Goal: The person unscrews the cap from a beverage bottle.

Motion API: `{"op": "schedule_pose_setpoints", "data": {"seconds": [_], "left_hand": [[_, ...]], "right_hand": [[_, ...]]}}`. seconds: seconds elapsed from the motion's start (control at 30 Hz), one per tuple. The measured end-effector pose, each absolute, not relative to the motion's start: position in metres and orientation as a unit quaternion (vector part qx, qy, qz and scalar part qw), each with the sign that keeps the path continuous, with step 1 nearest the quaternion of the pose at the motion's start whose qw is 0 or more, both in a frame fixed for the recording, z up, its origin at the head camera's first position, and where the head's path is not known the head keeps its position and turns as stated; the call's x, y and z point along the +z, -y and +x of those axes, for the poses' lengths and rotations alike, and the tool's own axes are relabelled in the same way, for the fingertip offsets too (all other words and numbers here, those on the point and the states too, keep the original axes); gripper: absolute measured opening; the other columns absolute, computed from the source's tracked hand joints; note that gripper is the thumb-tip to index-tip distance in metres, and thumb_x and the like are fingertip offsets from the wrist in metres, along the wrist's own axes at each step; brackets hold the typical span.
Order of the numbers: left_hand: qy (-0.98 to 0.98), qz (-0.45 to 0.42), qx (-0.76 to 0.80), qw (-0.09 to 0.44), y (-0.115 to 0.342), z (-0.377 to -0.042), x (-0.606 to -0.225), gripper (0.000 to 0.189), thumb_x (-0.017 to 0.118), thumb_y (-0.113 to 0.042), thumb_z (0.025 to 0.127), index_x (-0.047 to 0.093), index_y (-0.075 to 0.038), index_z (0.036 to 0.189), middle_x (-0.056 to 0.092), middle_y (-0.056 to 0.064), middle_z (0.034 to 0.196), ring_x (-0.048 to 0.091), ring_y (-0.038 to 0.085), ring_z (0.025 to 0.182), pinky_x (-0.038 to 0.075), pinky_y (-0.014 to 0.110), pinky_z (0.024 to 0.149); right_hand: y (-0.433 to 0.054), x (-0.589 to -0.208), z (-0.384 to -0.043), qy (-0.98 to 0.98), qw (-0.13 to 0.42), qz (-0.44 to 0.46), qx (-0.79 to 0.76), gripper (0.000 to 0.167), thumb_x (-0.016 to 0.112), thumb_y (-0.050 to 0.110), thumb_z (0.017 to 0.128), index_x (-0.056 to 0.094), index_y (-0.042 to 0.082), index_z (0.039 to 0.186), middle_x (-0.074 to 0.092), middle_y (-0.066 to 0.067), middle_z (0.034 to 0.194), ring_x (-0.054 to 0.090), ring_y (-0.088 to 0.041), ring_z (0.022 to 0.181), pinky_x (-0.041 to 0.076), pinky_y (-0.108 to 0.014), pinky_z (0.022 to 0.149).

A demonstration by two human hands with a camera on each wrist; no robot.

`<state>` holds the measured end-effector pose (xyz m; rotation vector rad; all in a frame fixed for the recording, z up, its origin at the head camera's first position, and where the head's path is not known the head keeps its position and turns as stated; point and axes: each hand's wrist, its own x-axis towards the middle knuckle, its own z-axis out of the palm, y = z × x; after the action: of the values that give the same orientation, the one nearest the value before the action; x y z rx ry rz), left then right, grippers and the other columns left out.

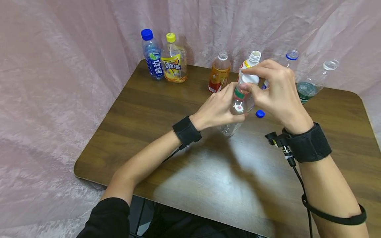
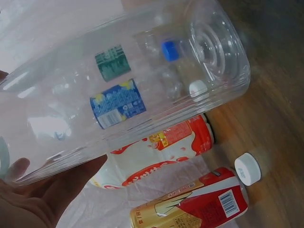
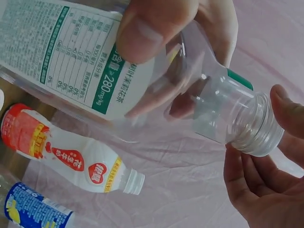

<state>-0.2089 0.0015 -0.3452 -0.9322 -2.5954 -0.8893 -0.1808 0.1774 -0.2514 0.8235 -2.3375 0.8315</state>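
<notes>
My left hand [image 1: 215, 109] grips a clear plastic bottle [image 1: 239, 107] round its upper body. The bottle is tilted, its mouth up and to the right. In the right wrist view a white and green printed label [image 3: 71, 57] shows, and the threaded mouth [image 3: 259, 126] appears without a cap. My right hand [image 1: 276, 87] is at this mouth, thumb on one side and curled fingertips on the other. In the left wrist view the bottle's clear body [image 2: 42, 99] crosses above my left fingers, its base at the upper right.
A blue-capped bottle [image 1: 153, 59] and a yellow-capped iced tea bottle [image 1: 174, 64] stand back left. Uncapped: an amber bottle [image 1: 219, 74], a white milk bottle [image 1: 254, 57], a blue-rimmed clear bottle [image 1: 291, 56] and another clear bottle [image 1: 311, 87]. Caps lie nearby: blue [image 1: 260, 113], white [image 2: 247, 168].
</notes>
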Motion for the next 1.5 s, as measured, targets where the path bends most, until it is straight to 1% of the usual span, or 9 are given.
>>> {"op": "schedule_pose_setpoints", "data": {"seconds": [0.27,0.43,0.53,0.7,0.87,1.03,1.2,1.33,1.5], "left_hand": [[0.883,-0.316,-0.323,0.127,-0.001,-0.209,-0.345,0.087,0.086,-0.048,0.075,0.046,-0.007,0.141,0.064,0.002,0.125,0.064,0.011,0.11,0.052,0.024,0.092],[0.888,-0.307,-0.323,0.112,-0.002,-0.206,-0.346,0.087,0.085,-0.053,0.075,0.047,-0.011,0.14,0.064,0.0,0.123,0.064,0.012,0.112,0.052,0.026,0.093],[0.894,-0.301,-0.315,0.106,-0.002,-0.205,-0.346,0.087,0.083,-0.057,0.075,0.046,-0.012,0.141,0.062,-0.001,0.122,0.063,0.012,0.112,0.053,0.027,0.092],[0.897,-0.292,-0.315,0.109,-0.001,-0.205,-0.346,0.087,0.082,-0.06,0.075,0.045,-0.013,0.139,0.061,-0.002,0.119,0.062,0.012,0.111,0.053,0.027,0.091],[0.894,-0.297,-0.312,0.124,-0.001,-0.207,-0.347,0.088,0.084,-0.057,0.075,0.045,-0.012,0.14,0.06,-0.001,0.12,0.062,0.012,0.109,0.053,0.028,0.09],[0.894,-0.298,-0.311,0.126,-0.002,-0.207,-0.346,0.087,0.085,-0.054,0.074,0.046,-0.011,0.139,0.06,0.001,0.119,0.062,0.012,0.106,0.054,0.028,0.087],[0.896,-0.299,-0.303,0.128,-0.001,-0.206,-0.345,0.089,0.084,-0.056,0.075,0.046,-0.01,0.14,0.061,0.002,0.12,0.062,0.013,0.107,0.054,0.027,0.087],[0.893,-0.305,-0.303,0.136,-0.002,-0.207,-0.346,0.09,0.084,-0.057,0.075,0.046,-0.009,0.141,0.061,0.002,0.123,0.063,0.014,0.111,0.054,0.027,0.089],[0.888,-0.312,-0.305,0.144,-0.003,-0.207,-0.347,0.089,0.084,-0.057,0.075,0.047,-0.009,0.139,0.061,0.002,0.125,0.062,0.013,0.111,0.053,0.025,0.091]], "right_hand": [[-0.176,-0.253,-0.181,0.868,0.235,0.294,0.325,0.031,0.075,0.001,0.089,0.076,0.004,0.119,0.075,-0.011,0.119,0.052,-0.003,0.077,0.036,-0.018,0.071],[-0.175,-0.255,-0.18,0.867,0.234,0.259,0.355,0.048,0.083,0.018,0.087,0.069,0.006,0.131,0.07,-0.012,0.122,0.063,-0.014,0.092,0.04,-0.013,0.08],[-0.174,-0.256,-0.181,0.862,0.257,0.239,0.366,0.055,0.089,0.026,0.081,0.069,0.003,0.127,0.069,-0.014,0.115,0.064,-0.015,0.096,0.042,-0.01,0.082],[-0.175,-0.259,-0.182,0.866,0.278,0.203,0.362,0.053,0.093,0.033,0.075,0.069,-0.002,0.107,0.066,-0.013,0.093,0.054,-0.002,0.082,0.039,-0.012,0.073],[-0.176,-0.263,-0.183,0.872,0.276,0.176,0.363,0.049,0.094,0.033,0.073,0.069,-0.002,0.095,0.067,-0.011,0.085,0.049,0.008,0.072,0.036,-0.015,0.069],[-0.177,-0.262,-0.183,0.874,0.262,0.167,0.373,0.049,0.095,0.031,0.073,0.072,-0.002,0.1,0.068,-0.01,0.089,0.05,0.011,0.07,0.038,-0.012,0.067],[-0.177,-0.262,-0.183,0.873,0.245,0.16,0.39,0.046,0.095,0.029,0.073,0.075,0.0,0.103,0.066,-0.006,0.092,0.053,0.01,0.071,0.039,-0.009,0.066],[-0.176,-0.262,-0.182,0.87,0.231,0.167,0.404,0.04,0.091,0.026,0.078,0.077,0.002,0.108,0.065,-0.002,0.094,0.056,0.005,0.075,0.042,-0.009,0.069],[-0.177,-0.262,-0.18,0.859,0.199,0.182,0.435,0.036,0.085,0.015,0.083,0.076,0.004,0.116,0.066,-0.005,0.104,0.06,0.003,0.081,0.047,-0.009,0.074]]}}
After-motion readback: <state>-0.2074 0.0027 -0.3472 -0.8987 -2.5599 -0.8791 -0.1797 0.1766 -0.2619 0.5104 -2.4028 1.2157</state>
